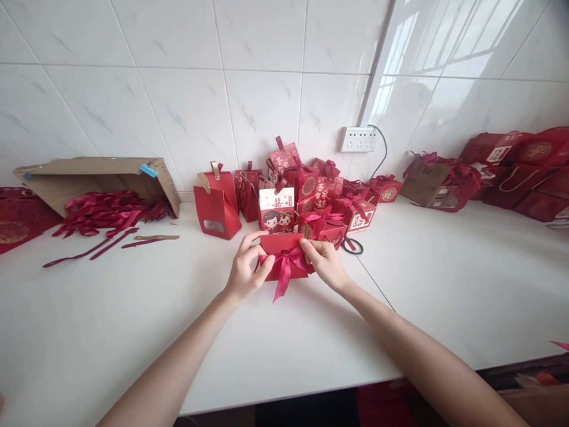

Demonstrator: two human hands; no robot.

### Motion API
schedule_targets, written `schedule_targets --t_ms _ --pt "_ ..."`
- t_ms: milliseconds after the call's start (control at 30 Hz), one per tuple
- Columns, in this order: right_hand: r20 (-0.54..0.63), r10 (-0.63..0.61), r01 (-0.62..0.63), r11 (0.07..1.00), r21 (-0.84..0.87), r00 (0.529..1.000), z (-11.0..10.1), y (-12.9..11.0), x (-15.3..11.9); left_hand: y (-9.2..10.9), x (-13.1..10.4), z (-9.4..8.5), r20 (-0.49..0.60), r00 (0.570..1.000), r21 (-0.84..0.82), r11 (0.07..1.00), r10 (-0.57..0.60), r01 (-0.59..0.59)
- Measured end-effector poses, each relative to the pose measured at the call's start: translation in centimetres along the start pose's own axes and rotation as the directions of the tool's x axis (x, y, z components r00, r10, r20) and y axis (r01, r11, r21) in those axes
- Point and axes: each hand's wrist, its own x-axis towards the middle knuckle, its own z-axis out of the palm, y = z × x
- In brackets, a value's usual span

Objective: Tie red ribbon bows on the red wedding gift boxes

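Observation:
Between my two hands is a red gift box with a dark pink ribbon bow across its front; one ribbon tail hangs down towards the table. My left hand grips the box's left side, thumb on the ribbon and index finger near the top. On the right, my right hand pinches the box's upper right edge with its thumb in front. The fingers behind the box are hidden. Just behind it stands a white and red box with two cartoon figures.
Several finished-looking red boxes crowd the wall behind. A cardboard box spilling ribbons lies at left, near loose straps. Scissors lie right of the boxes. A power strip is on the wall; red bags stand far right.

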Motion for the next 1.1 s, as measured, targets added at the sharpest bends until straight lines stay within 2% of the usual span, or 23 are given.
schedule_targets --t_ms 67,333,700,833,1100 --pt "0.0 -0.008 0.008 1.0 -0.02 1.0 -0.03 0.07 0.02 -0.07 0.04 -0.14 0.018 0.999 0.024 0.999 0.037 -0.038" --pt "-0.017 -0.007 0.006 0.999 -0.045 1.0 0.04 0.23 0.02 -0.03 0.0 -0.1 0.016 0.999 0.049 0.997 0.051 -0.052" --pt "-0.014 -0.017 0.016 0.998 -0.06 1.0 -0.07 0.09 -0.01 0.07 0.01 -0.11 0.025 1.0 0.016 1.0 -0.002 0.002" --pt "0.001 -0.008 0.008 0.997 -0.072 1.0 -0.16 0.05 0.0 0.12 0.12 -0.37 0.035 0.999 -0.005 1.0 0.016 -0.016" --pt "0.011 -0.002 0.004 0.994 -0.109 1.0 -0.34 0.12 0.1 -0.2 0.05 -0.3 -0.034 0.998 -0.046 0.997 0.052 -0.054"
